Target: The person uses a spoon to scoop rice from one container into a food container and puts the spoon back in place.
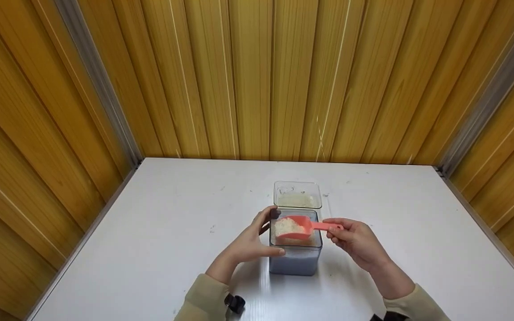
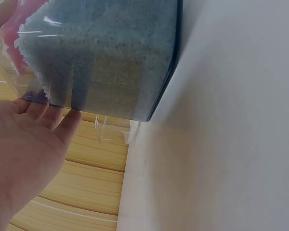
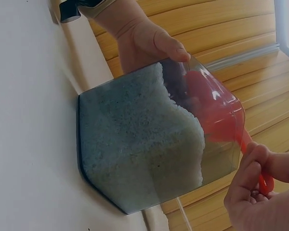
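Container (image 1: 295,266), clear and blue-tinted, stands upright on the white table (image 1: 185,214), near side, slightly right of centre. Its top is uncovered. White grains (image 3: 139,130) occupy the lower part, with an uneven surface below the rim. Left hand (image 1: 254,243) spans the container from the left: the thumb bears on the near wall by the rim, and the fingers reach round the far left corner. This grip is wide, with the container between thumb and fingers. Right hand (image 1: 359,243), right of the container, pinches the handle of the pink scoop (image 1: 304,222) between thumb and curled fingers; this grip is tight. The scoop bowl sits within the container's mouth and carries a heap of grains; its handle extends over the right rim. Clear lid (image 1: 297,199) is located just beyond the far rim. Wood-patterned walls (image 1: 248,80) bound the table at far, left and right.
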The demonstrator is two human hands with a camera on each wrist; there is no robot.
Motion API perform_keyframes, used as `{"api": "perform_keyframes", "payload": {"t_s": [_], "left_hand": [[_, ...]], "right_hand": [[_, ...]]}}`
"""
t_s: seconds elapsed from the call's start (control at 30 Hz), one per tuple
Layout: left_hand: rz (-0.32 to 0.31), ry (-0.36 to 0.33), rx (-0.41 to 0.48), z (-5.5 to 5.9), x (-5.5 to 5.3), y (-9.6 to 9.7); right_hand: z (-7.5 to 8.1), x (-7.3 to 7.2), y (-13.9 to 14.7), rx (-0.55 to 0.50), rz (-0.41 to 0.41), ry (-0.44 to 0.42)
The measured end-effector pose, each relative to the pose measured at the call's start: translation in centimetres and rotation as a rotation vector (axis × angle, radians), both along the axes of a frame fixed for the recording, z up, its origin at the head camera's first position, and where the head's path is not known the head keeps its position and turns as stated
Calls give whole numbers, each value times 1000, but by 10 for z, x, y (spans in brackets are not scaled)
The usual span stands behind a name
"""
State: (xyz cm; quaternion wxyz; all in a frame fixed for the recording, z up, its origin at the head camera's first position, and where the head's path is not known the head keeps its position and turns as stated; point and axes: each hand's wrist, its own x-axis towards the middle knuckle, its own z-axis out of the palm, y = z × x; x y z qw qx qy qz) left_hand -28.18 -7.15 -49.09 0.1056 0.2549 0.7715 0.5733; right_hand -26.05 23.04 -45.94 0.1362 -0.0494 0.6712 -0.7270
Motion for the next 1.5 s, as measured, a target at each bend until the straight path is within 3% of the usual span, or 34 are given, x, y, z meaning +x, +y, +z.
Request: {"api": "perform_keyframes", "payload": {"t_s": [0.4, 0.77, 0.9, 1.13, 1.5], "left_hand": [[-9, 1, 4, -2, 0, -1], [-7, -22, 31, -2, 0, -1], [-10, -19, 33, -1, 0, -1], [-5, -14, 20, -1, 0, 0], [7, -18, 6, -2, 2, 0]], "right_hand": [[-5, -3, 12, -171, 112, -24], [11, -10, 19, -242, 137, 38], [18, -19, 21, -231, 74, 42], [25, -46, 19, -170, -120, -21], [7, -83, 7, 13, -312, -1]]}}
